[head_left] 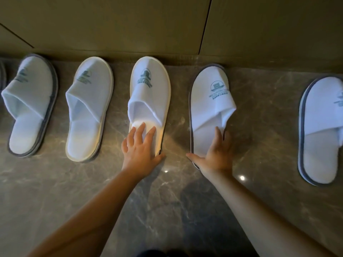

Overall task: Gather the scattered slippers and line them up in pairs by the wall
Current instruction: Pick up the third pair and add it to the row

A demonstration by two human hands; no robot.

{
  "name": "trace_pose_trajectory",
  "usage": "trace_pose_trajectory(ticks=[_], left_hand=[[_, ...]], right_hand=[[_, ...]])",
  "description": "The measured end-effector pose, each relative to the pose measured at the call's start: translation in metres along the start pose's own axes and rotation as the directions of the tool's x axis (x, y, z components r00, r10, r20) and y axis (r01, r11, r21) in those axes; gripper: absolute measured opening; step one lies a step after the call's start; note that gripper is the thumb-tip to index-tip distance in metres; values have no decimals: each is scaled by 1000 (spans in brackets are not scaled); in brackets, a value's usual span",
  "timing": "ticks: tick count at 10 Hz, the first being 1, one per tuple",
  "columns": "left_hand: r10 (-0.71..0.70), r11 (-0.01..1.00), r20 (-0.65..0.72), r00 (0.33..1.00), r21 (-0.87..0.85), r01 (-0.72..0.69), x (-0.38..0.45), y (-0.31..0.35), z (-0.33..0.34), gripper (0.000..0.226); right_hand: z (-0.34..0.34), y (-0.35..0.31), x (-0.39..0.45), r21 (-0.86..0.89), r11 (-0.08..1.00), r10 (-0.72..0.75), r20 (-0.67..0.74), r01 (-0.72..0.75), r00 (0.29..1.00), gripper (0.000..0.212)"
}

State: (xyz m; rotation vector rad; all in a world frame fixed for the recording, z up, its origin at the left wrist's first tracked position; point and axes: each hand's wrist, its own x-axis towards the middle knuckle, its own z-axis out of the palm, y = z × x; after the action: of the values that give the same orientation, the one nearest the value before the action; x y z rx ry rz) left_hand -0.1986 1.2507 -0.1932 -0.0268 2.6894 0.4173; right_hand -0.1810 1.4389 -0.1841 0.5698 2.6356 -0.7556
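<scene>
I have both hands down on the marble floor point(259, 127), each flat on the heel end of a slipper, and neither grip is closed on anything: the fingers lie spread and open, pressing rather than pinching. My left hand point(141, 147) rests on the heel of the white-edged slipper point(150, 86), my right hand point(216, 154) on the heel of the grey-edged slipper point(209, 101). Flat palms make sense here, I think, since a light flat slipper slides easily on polished stone and can be nudged square without lifting. All the slippers I can see sit toes toward the wall point(130, 25), close to its base. To the left lies a second white-edged slipper point(89, 108), the likely mate of the one under my left hand, and beyond it another grey-edged one point(31, 106), with a sliver of a further slipper at the frame edge. Far right is a grey-edged slipper point(319, 130), well apart from the one under my right hand, so I judge that gap is what's left to close
</scene>
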Motion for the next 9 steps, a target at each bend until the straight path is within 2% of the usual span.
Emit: trace_pose_trajectory(ticks=[1,3,5,9], left_hand=[[6,1000,26,1000,2,-6,1,-1,-1,79],[7,1000,35,999,-7,-7,2,0,-2,78],[13,1000,29,1000,-18,-12,0,-1,-2,78],[20,1000,27,999,-8,-20,1,-2,-3,78]], right_hand=[[6,-1,0,-87,996,4,9,-3,1000,113],[8,-3,5,-48,998,38,17,-37,999,111],[8,5,1,-13,999,34,-66,-35,997,107],[12,-5,2,-25,1000,10,-31,-11,999,111]])
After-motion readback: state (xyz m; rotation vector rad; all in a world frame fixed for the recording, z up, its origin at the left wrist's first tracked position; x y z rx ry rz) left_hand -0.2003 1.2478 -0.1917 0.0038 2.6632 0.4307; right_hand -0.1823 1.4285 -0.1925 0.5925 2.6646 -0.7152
